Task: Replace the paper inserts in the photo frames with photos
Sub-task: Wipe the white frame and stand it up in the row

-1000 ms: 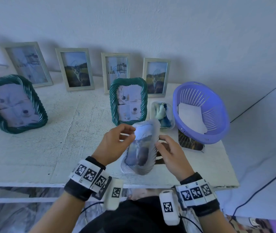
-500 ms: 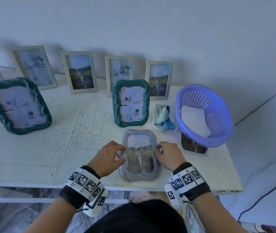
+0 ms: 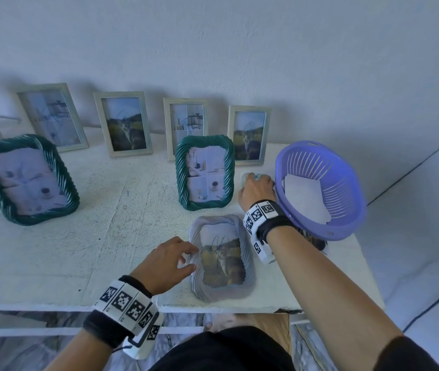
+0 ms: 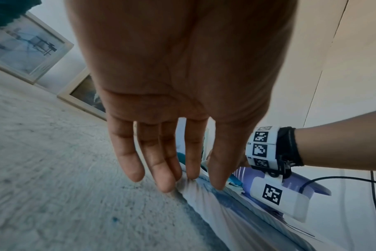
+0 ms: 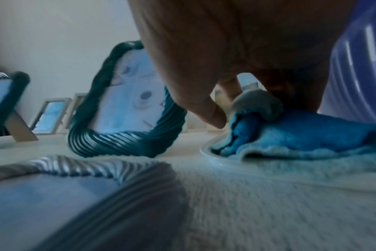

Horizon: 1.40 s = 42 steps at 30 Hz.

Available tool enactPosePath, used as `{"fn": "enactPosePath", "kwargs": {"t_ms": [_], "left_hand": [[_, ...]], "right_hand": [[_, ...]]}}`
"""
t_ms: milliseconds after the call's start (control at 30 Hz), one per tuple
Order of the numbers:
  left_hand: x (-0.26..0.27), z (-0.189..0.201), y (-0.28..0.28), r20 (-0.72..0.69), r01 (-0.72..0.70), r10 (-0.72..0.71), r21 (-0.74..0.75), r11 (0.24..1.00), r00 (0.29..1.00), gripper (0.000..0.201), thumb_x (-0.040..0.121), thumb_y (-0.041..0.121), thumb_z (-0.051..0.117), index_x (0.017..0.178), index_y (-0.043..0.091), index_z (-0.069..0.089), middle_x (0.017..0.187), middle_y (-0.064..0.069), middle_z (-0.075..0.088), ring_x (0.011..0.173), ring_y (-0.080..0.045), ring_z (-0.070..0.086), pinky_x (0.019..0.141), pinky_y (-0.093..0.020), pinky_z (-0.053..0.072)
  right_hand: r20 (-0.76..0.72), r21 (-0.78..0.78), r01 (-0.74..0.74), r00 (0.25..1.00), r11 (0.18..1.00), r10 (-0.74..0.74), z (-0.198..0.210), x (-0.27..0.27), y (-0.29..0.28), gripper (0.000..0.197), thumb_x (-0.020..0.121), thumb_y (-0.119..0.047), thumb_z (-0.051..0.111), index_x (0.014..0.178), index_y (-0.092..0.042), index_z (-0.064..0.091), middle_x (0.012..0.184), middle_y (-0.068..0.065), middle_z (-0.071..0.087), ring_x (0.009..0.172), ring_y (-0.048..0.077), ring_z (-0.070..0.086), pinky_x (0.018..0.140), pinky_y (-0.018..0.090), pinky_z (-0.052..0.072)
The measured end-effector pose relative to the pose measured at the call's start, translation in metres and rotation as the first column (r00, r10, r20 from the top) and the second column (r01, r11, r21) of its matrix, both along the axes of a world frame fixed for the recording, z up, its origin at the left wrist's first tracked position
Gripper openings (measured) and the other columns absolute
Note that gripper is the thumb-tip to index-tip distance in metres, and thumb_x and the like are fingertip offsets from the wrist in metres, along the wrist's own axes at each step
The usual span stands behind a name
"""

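So the right hand point(image 3: 256, 189) has been taken off the grey frame point(image 3: 222, 257) and moved up to the blue cloth point(image 5: 290, 135) in its little dish point(image 5: 217, 161), next to the basket point(image 3: 320, 188). Fingers are curled onto the cloth. The frame's been left flat near the table point(image 3: 105, 223) edge, deer photo facing up. The left hand point(image 3: 166, 265) is kept spread, fingertips point(image 4: 191, 173) resting on the frame's left rim. Worth noting: with only that light touch, the frame could probably get nudged off the edge during wiping. The green frame point(image 3: 204, 172) beside the dish could also be knocked over by the wrist.
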<state>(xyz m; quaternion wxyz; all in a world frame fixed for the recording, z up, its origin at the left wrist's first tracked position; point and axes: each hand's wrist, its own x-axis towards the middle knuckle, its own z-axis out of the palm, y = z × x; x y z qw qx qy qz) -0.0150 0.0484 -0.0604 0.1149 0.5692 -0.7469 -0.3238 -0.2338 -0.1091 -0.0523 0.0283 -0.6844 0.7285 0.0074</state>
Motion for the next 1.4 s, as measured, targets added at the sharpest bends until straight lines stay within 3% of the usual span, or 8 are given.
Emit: {"fn": "enactPosePath", "kwargs": {"t_ms": [133,400,567,800,1000,1133,1267,1400], "left_hand": [[0.001,-0.001,-0.003,0.019,0.003,-0.002,-0.006,1.0,1.0,0.036,0.089,0.037,0.063,0.123,0.028,0.059,0.112,0.005,0.055,0.092,-0.005,0.058,0.084,-0.025,0.048],[-0.001,0.007,-0.027,0.134,0.069,-0.061,-0.056,0.996,0.989,0.056,0.087,0.039,0.065,0.139,0.028,0.046,0.134,-0.001,0.042,0.119,-0.019,0.048,0.094,-0.03,0.043],[-0.004,0.012,-0.042,0.354,0.183,-0.187,0.044,0.982,0.916,0.089,0.074,0.063,0.069,0.148,0.037,0.027,0.148,-0.001,0.027,0.132,-0.023,0.034,0.103,-0.041,0.039],[-0.007,0.008,-0.05,0.479,0.248,-0.25,0.068,0.966,0.841,0.102,0.064,0.081,0.062,0.149,0.04,0.022,0.145,-0.003,0.027,0.128,-0.025,0.031,0.101,-0.043,0.04],[-0.011,0.008,-0.049,0.576,0.275,-0.246,0.038,0.961,0.779,0.103,0.064,0.085,0.056,0.149,0.038,0.022,0.145,-0.005,0.03,0.127,-0.027,0.035,0.099,-0.044,0.038],[-0.014,0.011,-0.049,0.606,0.281,-0.249,0.044,0.959,0.755,0.102,0.065,0.083,0.056,0.148,0.036,0.023,0.144,-0.006,0.032,0.127,-0.028,0.035,0.1,-0.043,0.038],[-0.017,0.014,-0.051,0.614,0.301,-0.274,0.062,0.952,0.74,0.101,0.066,0.082,0.057,0.148,0.034,0.025,0.143,-0.008,0.032,0.128,-0.029,0.034,0.101,-0.044,0.036],[-0.016,0.013,-0.048,0.612,0.302,-0.276,0.064,0.951,0.741,0.101,0.068,0.083,0.055,0.15,0.032,0.023,0.144,-0.009,0.031,0.128,-0.029,0.035,0.101,-0.044,0.037]], "right_hand": [[-0.038,0.044,0.007,0.999,0.999,-0.005,-0.008,-0.004,-0.011,0.039,0.09,-0.014,0.05,0.127,-0.001,0.048,0.122,0.025,0.052,0.11,0.036,0.053,0.089,0.041,0.046],[0.276,-0.019,-0.04,0.96,0.999,0.044,0.018,-0.01,0.034,0.041,0.09,-0.008,0.05,0.131,-0.009,0.048,0.122,0.02,0.046,0.105,0.041,0.055,0.087,0.042,0.045],[0.363,-0.083,-0.223,0.901,0.971,0.238,0.027,-0.01,0.098,0.044,0.088,-0.008,0.05,0.131,-0.016,0.053,0.11,0.011,0.045,0.095,0.034,0.054,0.077,0.035,0.044],[0.257,0.057,-0.437,0.875,0.898,0.409,0.008,0.006,0.116,0.036,0.089,-0.017,0.052,0.124,-0.014,0.055,0.118,0.012,0.043,0.097,0.033,0.051,0.083,0.039,0.045],[0.207,-0.017,-0.528,0.829,0.849,0.52,0.014,0.017,0.12,0.018,0.062,-0.006,0.083,0.075,-0.009,0.071,0.079,0.008,0.061,0.072,0.026,0.062,0.058,0.024,0.046],[0.317,0.068,-0.636,0.744,0.768,0.588,0.007,0.009,0.134,0.024,0.093,-0.011,0.054,0.114,-0.006,0.066,0.109,0.014,0.051,0.088,0.033,0.056,0.074,0.035,0.042],[0.271,0.116,-0.728,0.678,0.676,0.683,0.012,-0.002,0.123,0.029,0.096,-0.01,0.05,0.12,-0.007,0.065,0.109,0.016,0.052,0.091,0.033,0.055,0.076,0.036,0.039],[0.228,0.112,-0.575,0.809,0.811,0.542,0.008,0.003,0.097,0.028,0.099,-0.019,0.043,0.12,-0.007,0.059,0.118,0.016,0.053,0.098,0.03,0.056,0.074,0.033,0.04]]}}
